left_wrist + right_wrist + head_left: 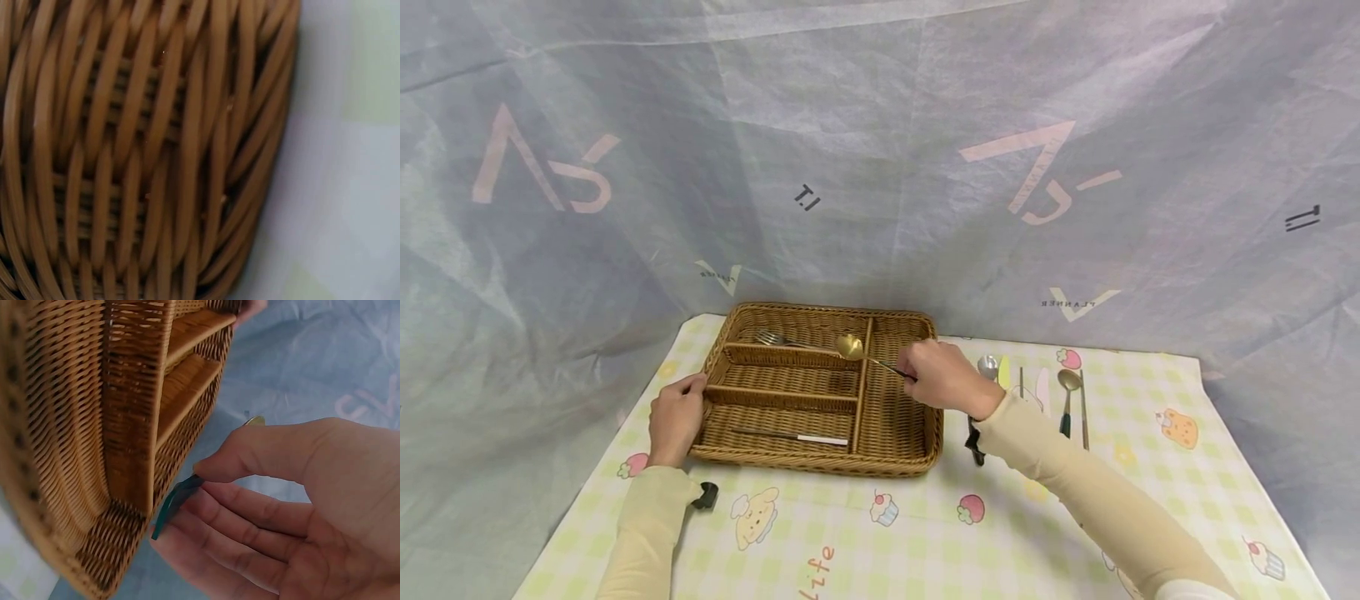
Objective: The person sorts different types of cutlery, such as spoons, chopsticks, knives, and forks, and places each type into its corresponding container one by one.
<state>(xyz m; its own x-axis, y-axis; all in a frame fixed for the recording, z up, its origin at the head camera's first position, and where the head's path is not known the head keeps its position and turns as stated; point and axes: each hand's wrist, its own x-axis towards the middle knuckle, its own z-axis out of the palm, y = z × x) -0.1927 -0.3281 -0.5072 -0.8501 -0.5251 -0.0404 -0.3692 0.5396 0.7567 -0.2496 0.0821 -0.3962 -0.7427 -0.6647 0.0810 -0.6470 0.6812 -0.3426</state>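
A wicker cutlery basket (895, 467) with four-sided woven walls and dividers stands on the table. At its left end my left hand (676, 421) grips the wall, fingers at the rim; the left wrist view shows only the weave up close. My right hand (943, 377) pinches a spoon by its dark green handle (178, 500), thumb against fingers. The spoon's gold bowl (850, 347) points left, over the dividers near the back left compartment. A fork (786, 340) lies in that compartment. A thin utensil with a white handle (822, 439) lies in the front left one.
Right of the basket lie a silver spoon (987, 367), a yellow utensil (1003, 372), a pale pink one (1042, 387), another gold spoon (1068, 382) and a thin stick (1084, 412). The right forearm partly covers this row. A grey curtain (880, 167) hangs behind the patterned tablecloth (910, 542).
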